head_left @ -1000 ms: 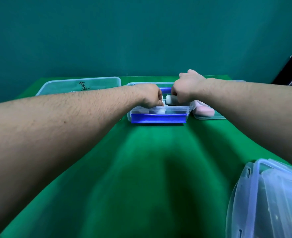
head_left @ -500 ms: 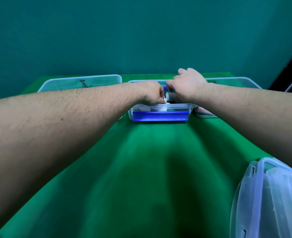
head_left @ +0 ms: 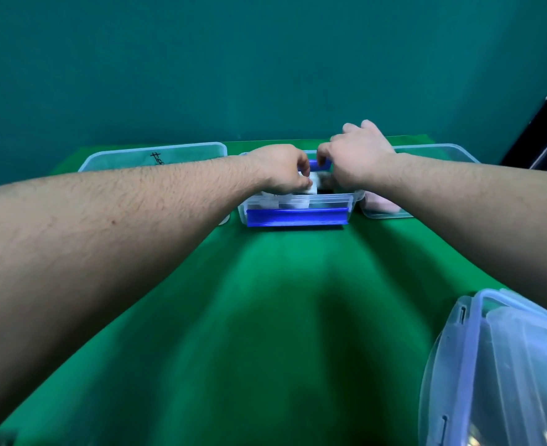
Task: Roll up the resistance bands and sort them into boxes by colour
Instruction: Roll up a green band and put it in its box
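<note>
Both hands reached into the middle box [head_left: 294, 217], a clear one with a blue clip, at the far edge of the green counter [head_left: 281, 317]. The left hand [head_left: 281, 170] pinched a pale rolled band [head_left: 310, 188] with curled fingers. The right hand [head_left: 359, 156] had its fingers curled down inside the box; what they gripped could not be told. Such a band probably handles light, soft and springy, best held around the roll. Three boxes stood in a row: left box [head_left: 156, 154], middle, right box [head_left: 439, 152], the last holding something pink [head_left: 381, 206]. Clear lids [head_left: 507, 365] lay near right.

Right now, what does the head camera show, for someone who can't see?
Both hands, left hand and right hand, reach into the clear plastic box with blue clips, the left pinching a small white roll, on a green tablecloth.
</note>
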`<state>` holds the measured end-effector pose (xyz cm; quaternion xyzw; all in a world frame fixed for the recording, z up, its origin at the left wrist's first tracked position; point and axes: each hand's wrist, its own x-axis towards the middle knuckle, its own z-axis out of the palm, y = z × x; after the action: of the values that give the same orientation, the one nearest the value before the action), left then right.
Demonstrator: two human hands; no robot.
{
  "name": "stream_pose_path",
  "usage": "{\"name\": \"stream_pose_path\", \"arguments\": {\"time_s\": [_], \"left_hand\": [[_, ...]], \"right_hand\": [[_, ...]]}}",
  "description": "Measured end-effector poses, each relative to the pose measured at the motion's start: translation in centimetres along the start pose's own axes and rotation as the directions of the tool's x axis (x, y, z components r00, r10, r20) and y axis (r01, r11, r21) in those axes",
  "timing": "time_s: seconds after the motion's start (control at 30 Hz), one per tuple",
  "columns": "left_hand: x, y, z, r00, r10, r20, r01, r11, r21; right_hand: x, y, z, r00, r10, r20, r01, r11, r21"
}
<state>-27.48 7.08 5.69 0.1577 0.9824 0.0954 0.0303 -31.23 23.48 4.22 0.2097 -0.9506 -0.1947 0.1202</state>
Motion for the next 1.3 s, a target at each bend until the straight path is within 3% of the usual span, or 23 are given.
{"name": "stream_pose_path", "arguments": {"time_s": [0.23,0.4,0.67,0.93,1.1,1.2,1.3], "left_hand": [[-3.4,0.6,-1.4,0.99,-0.026,-0.138,0.017,0.998,-0.067],[-9.9,1.3,-1.8,0.969,-0.063,-0.237,0.031,0.99,-0.136],[-22.7,1.6,-0.8,0.983,-0.094,-0.159,0.071,0.988,-0.14],[-35.2,-1.1,2.7,0.989,-0.134,-0.056,0.128,0.988,-0.088],[-41.1,-3.2,3.5,0.962,-0.269,-0.057,0.269,0.963,-0.006],[-43.8,-4.0,4.3,0.93,-0.367,0.001,0.367,0.93,-0.02],[-45.1,-4.5,5.1,0.911,-0.411,-0.027,0.406,0.907,-0.109]], "right_hand": [[-3.9,-0.9,-3.4,0.994,0.011,-0.113,0.007,0.987,0.163],[-8.3,-4.0,-7.0,0.988,-0.056,-0.141,0.079,0.983,0.168],[-16.5,-10.8,-11.8,0.981,-0.155,-0.118,0.184,0.934,0.306],[-24.4,-19.4,-15.1,0.97,-0.229,0.079,0.162,0.857,0.489],[-27.5,-23.5,-15.7,0.959,-0.275,0.069,0.203,0.836,0.51],[-28.7,-24.9,-15.9,0.954,-0.285,0.091,0.195,0.824,0.532],[-29.4,-25.0,-15.7,0.955,-0.274,0.115,0.167,0.816,0.554]]}}
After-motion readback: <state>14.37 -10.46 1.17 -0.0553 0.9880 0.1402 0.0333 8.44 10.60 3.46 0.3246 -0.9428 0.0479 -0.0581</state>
